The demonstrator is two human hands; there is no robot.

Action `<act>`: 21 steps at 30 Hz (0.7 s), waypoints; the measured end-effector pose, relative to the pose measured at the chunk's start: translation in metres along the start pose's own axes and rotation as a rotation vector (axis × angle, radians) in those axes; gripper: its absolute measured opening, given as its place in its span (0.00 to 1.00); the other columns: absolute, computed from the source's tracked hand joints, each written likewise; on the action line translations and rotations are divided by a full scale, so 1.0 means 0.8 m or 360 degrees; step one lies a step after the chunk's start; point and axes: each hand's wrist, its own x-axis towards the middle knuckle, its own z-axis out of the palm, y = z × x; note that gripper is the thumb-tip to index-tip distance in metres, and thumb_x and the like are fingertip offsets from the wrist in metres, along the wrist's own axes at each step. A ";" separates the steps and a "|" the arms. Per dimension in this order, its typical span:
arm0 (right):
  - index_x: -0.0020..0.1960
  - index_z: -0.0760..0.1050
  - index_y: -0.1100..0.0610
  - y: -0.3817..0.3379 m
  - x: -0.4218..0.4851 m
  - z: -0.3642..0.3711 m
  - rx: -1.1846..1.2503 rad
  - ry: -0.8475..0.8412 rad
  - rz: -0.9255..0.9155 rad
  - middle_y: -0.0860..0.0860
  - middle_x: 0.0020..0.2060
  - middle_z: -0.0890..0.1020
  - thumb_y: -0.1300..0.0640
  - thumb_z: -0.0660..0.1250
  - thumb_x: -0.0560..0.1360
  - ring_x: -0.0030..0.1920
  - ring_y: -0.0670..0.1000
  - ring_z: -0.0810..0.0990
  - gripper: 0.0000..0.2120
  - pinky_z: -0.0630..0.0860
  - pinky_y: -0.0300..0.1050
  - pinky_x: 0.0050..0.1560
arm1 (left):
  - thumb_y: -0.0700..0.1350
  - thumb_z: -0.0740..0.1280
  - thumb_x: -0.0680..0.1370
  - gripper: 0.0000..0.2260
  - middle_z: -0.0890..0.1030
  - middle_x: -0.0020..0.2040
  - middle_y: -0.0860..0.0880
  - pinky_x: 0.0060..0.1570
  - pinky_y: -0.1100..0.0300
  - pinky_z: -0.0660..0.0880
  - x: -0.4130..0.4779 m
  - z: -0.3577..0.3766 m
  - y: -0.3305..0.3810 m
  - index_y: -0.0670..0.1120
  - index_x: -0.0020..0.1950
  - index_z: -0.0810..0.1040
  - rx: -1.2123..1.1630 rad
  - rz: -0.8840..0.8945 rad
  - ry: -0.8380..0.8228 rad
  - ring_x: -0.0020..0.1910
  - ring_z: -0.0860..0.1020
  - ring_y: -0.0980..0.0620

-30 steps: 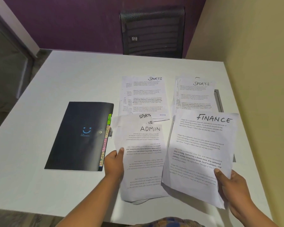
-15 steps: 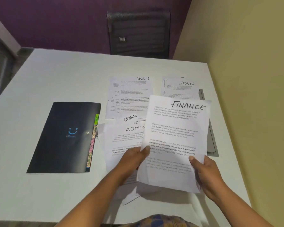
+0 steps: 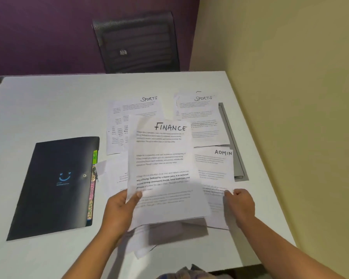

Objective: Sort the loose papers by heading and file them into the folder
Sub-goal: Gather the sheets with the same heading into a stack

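On the white table [image 3: 48, 101] the closed black folder [image 3: 54, 188], with coloured tabs along its right edge, lies at nine o'clock from the papers. The left hand [image 3: 119, 210] grips the FINANCE sheet [image 3: 163, 168] at its lower left edge, thumb on top, holding it raised over other loose pages, with the left SPORTS pile [image 3: 133, 117] at eleven o'clock from it and the right SPORTS pile [image 3: 199, 117] at one. At three o'clock lies the ADMIN sheet [image 3: 216, 172], its right edge pinched by the curled fingers of the right hand [image 3: 239, 204], with a grey bar [image 3: 234, 146] just beyond.
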 end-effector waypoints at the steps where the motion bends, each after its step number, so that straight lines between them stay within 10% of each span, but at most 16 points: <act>1: 0.55 0.77 0.60 0.009 0.007 0.004 -0.0129 0.0045 0.0097 0.56 0.51 0.81 0.45 0.70 0.73 0.51 0.62 0.80 0.20 0.76 0.46 0.50 | 0.43 0.69 0.79 0.05 0.87 0.46 0.52 0.50 0.53 0.79 -0.003 -0.001 -0.001 0.49 0.51 0.85 -0.0021 -0.0019 0.0014 0.48 0.85 0.50; 6: 0.61 0.68 0.59 0.012 0.014 0.016 -0.0619 0.0119 0.0198 0.57 0.57 0.78 0.36 0.71 0.68 0.59 0.61 0.76 0.34 0.74 0.55 0.53 | 0.43 0.69 0.78 0.06 0.87 0.47 0.49 0.57 0.44 0.78 -0.010 -0.006 -0.010 0.47 0.53 0.84 -0.0067 -0.0083 0.0067 0.48 0.85 0.46; 11: 0.52 0.73 0.58 0.011 0.024 0.018 -0.0451 -0.0090 0.0167 0.55 0.45 0.82 0.46 0.73 0.71 0.42 0.58 0.80 0.19 0.75 0.46 0.41 | 0.42 0.69 0.79 0.06 0.87 0.48 0.49 0.57 0.49 0.76 -0.020 -0.008 -0.003 0.47 0.54 0.84 -0.0056 -0.0046 0.0109 0.38 0.83 0.55; 14: 0.38 0.75 0.58 0.014 0.029 0.009 -0.0250 -0.0101 0.0122 0.53 0.36 0.80 0.54 0.70 0.73 0.34 0.54 0.77 0.09 0.69 0.40 0.31 | 0.42 0.69 0.79 0.05 0.87 0.49 0.49 0.60 0.46 0.77 -0.022 -0.009 0.002 0.47 0.52 0.84 -0.0087 -0.0047 0.0126 0.48 0.84 0.48; 21: 0.39 0.77 0.60 0.037 0.022 -0.020 0.0158 -0.0183 0.0179 0.57 0.41 0.84 0.67 0.73 0.70 0.42 0.59 0.83 0.06 0.80 0.48 0.42 | 0.43 0.68 0.79 0.05 0.86 0.49 0.50 0.60 0.37 0.73 -0.023 -0.002 0.018 0.49 0.51 0.83 -0.0054 -0.0025 0.0145 0.39 0.81 0.49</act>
